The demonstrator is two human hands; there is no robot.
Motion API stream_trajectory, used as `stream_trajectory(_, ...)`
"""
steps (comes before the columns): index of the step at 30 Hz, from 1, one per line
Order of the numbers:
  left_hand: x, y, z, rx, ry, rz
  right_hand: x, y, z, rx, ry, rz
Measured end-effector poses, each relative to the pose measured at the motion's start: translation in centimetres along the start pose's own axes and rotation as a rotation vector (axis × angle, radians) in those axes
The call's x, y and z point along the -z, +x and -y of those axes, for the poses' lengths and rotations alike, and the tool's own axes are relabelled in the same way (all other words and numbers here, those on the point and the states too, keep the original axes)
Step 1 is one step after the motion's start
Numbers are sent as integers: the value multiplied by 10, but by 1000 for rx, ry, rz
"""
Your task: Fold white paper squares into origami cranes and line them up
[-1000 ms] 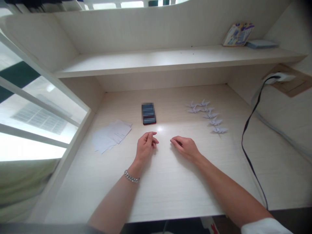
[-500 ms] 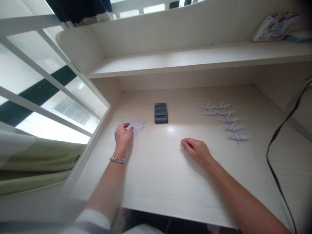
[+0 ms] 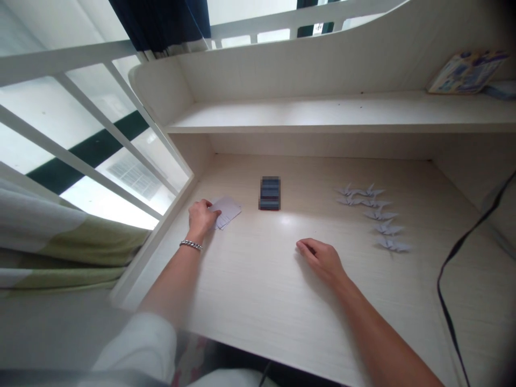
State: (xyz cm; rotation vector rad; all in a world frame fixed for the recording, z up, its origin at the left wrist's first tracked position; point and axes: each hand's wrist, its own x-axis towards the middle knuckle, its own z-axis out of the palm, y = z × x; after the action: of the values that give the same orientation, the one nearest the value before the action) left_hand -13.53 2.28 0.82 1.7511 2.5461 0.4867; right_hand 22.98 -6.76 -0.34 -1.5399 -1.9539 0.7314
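On the left of the desk lies a small stack of white paper sheets (image 3: 229, 208), slightly fanned. My left hand (image 3: 201, 219) has its thumb and fingers closed at the stack's left edge; a silver chain bracelet (image 3: 191, 244) is on that wrist. My right hand (image 3: 323, 259) rests on the desk right of centre, fingers curled together and nothing visible in them. Further right, several white folded paper cranes (image 3: 382, 215) are set in a bent row. Between the sheets and the cranes, nearer the back, sits a phone (image 3: 270, 193) with a blurred screen.
A pale wooden desk (image 3: 258, 279) spans the view, with a shelf (image 3: 282, 114) above its back. A book (image 3: 465, 72) leans on the shelf at right. A black cable (image 3: 447, 269) hangs at right. Window bars (image 3: 97, 126) and a green-white curtain (image 3: 72, 236) are at left.
My left hand has closed on the left edge of the paper sheets, which look more gathered than before. My right hand stays resting on the desk. The camera view has shifted and tilted slightly.
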Motion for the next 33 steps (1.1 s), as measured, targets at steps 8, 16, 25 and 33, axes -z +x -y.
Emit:
stream_trajectory(8, 24, -15, -8, 69, -273, -18, 3, 0, 1, -47, 59, -6)
stream_trajectory(16, 0, -99, -59, 64, -933, 296, -9, -6, 12, -197, 510, 6)
stream_trajectory(25, -17, -133, -91, -65, -994, 526, -5, -10, 5, -271, 675, -17)
stream_trajectory(33, -12, -142, -81, 27, -1092, 454, -5, -11, 10, -348, 621, 43)
